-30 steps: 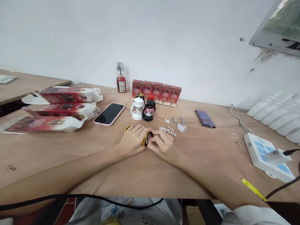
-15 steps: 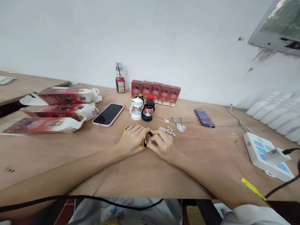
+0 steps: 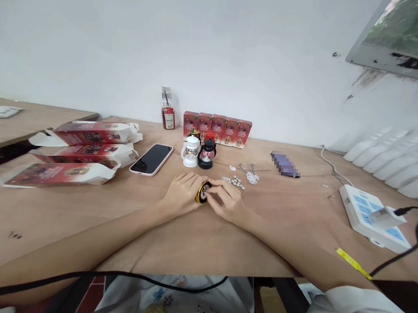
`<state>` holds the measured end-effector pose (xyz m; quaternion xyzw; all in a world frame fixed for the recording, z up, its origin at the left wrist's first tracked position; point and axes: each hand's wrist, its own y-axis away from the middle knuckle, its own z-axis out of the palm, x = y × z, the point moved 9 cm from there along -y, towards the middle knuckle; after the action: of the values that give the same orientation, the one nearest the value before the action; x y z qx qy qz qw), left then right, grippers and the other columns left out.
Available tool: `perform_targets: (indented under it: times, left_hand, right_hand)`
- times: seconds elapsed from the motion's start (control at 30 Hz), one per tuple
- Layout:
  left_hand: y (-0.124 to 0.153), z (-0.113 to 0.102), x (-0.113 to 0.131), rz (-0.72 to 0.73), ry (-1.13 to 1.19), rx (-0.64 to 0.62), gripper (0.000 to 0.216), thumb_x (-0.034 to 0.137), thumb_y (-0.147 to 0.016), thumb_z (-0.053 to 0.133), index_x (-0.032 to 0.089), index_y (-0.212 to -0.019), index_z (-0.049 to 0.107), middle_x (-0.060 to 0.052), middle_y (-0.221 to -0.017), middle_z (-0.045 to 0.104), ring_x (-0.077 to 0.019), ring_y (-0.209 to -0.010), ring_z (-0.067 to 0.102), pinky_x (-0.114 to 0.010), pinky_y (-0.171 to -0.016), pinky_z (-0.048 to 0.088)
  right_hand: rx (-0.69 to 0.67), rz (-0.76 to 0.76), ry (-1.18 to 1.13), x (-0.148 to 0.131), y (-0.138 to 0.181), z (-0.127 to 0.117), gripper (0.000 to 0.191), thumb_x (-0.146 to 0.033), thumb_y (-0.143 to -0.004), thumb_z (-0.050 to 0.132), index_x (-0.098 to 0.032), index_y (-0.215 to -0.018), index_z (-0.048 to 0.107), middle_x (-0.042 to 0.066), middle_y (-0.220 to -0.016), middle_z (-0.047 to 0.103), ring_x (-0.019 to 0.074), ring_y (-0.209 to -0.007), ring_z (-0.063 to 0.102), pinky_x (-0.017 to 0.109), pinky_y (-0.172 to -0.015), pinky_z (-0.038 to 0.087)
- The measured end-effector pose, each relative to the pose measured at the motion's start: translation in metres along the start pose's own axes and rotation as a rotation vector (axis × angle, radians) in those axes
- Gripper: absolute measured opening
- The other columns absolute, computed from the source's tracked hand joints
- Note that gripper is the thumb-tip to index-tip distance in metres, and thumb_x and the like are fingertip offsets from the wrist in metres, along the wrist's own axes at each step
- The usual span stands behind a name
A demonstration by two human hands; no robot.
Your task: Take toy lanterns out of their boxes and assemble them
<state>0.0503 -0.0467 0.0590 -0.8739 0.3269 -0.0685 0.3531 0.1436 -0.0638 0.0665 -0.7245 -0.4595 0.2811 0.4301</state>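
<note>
My left hand (image 3: 184, 193) is wrapped round a small gold lantern (image 3: 203, 192) lying on its side, its round dark-rimmed underside turned toward the right. My right hand (image 3: 228, 201) has thumb and fingers pinched at that underside; whatever is between the fingertips is too small to make out. Just beyond the hands stand a white lantern (image 3: 190, 152) and a black lantern (image 3: 207, 154), with a gold-topped one partly hidden behind them. Several small silvery discs (image 3: 236, 181) and white bits (image 3: 252, 178) lie right of the hands.
Red printed boxes (image 3: 217, 129) stand by the wall beside a bottle (image 3: 168, 117). Opened red boxes (image 3: 61, 174) lie left, near a phone (image 3: 151, 159). A pixelated purple item (image 3: 285, 164) and a power strip (image 3: 372, 218) with cables are right. A black cable (image 3: 103, 273) crosses the near edge.
The fingers of my right hand have shifted slightly on the lantern's underside, showing more of its round face. My left hand keeps its hold.
</note>
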Motion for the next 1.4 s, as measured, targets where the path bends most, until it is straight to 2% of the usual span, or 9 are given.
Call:
perform_targets:
  times: [0.5, 0.87, 1.4]
  left_hand:
    - [0.001, 0.000, 0.000, 0.005, 0.004, 0.001, 0.027, 0.032, -0.083, 0.050, 0.013, -0.100, 0.058, -0.010, -0.083, 0.066, -0.0216, -0.077, 0.061, -0.031, -0.065, 0.044]
    - [0.000, -0.003, -0.002, 0.001, 0.028, 0.020, 0.027, 0.033, -0.083, 0.050, 0.013, -0.101, 0.056, -0.009, -0.086, 0.068, -0.0219, -0.078, 0.063, -0.031, -0.066, 0.045]
    - [-0.001, -0.010, 0.000, 0.008, 0.052, 0.063, 0.023, 0.029, -0.083, 0.053, 0.013, -0.099, 0.054, -0.007, -0.086, 0.067, -0.0200, -0.075, 0.062, -0.030, -0.064, 0.044]
  right_hand:
    - [-0.107, 0.033, 0.016, 0.002, -0.001, 0.009, 0.008, -0.015, -0.087, 0.049, -0.017, -0.088, 0.056, 0.010, -0.092, 0.061, 0.0169, -0.090, 0.062, 0.028, -0.078, 0.054]
    - [-0.057, 0.016, -0.025, 0.000, -0.003, 0.004, 0.006, -0.017, -0.087, 0.050, -0.017, -0.090, 0.055, 0.012, -0.097, 0.063, 0.0167, -0.096, 0.063, 0.028, -0.082, 0.054]
    - [0.010, 0.013, 0.091, -0.002, -0.007, -0.005, 0.004, -0.017, -0.083, 0.059, -0.018, -0.087, 0.058, 0.009, -0.091, 0.064, 0.0170, -0.080, 0.059, 0.030, -0.071, 0.050]
